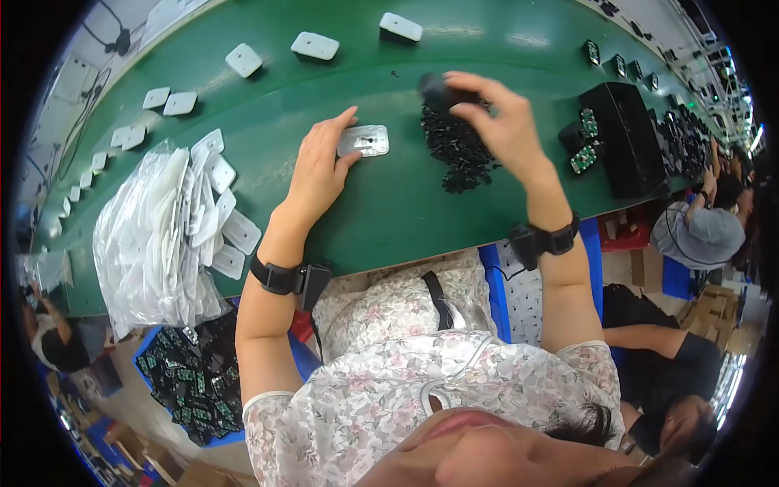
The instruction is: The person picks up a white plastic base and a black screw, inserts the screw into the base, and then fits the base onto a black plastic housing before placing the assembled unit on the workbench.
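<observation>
My left hand [321,161] rests on the green table, thumb and fingers gripping the left end of a white plastic cover [374,140]. Its hollow side faces up, with a small dark spot near the middle. My right hand [505,122] is curled round a dark, rounded object [436,92], blurred, its exact kind unclear. That hand hovers over the far part of a heap of small black parts [456,152], right of the cover, and hides some of the heap.
A clear bag of white covers [146,235] lies at the left, with loose covers spilling out. More covers [316,46] line the far side. At the right stand a black box [623,138] and green circuit boards [583,159]. A blue bin of boards [195,381] sits below. Co-workers sit nearby.
</observation>
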The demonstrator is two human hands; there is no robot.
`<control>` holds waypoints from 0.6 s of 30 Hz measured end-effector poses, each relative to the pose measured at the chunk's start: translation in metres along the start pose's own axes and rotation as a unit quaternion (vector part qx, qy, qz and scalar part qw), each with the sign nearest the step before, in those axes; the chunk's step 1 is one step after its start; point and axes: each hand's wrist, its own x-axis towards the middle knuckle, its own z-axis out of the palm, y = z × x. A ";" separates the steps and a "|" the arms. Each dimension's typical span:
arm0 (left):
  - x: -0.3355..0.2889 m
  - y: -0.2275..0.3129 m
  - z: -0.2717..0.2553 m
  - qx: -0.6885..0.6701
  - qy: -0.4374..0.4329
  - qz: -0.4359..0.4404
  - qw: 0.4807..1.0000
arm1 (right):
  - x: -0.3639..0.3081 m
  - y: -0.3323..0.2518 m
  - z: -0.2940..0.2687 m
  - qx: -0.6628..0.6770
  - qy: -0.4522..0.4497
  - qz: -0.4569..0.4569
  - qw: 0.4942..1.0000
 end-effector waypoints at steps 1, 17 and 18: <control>-0.002 -0.001 -0.004 0.002 0.004 -0.009 1.000 | 0.003 -0.013 0.016 0.006 -0.039 -0.021 0.999; -0.014 0.007 -0.025 0.109 -0.059 -0.035 0.992 | 0.009 -0.024 0.083 -0.101 -0.188 -0.178 0.961; -0.013 0.009 -0.024 0.152 -0.066 -0.025 0.986 | 0.007 -0.021 0.084 -0.111 -0.170 -0.193 0.960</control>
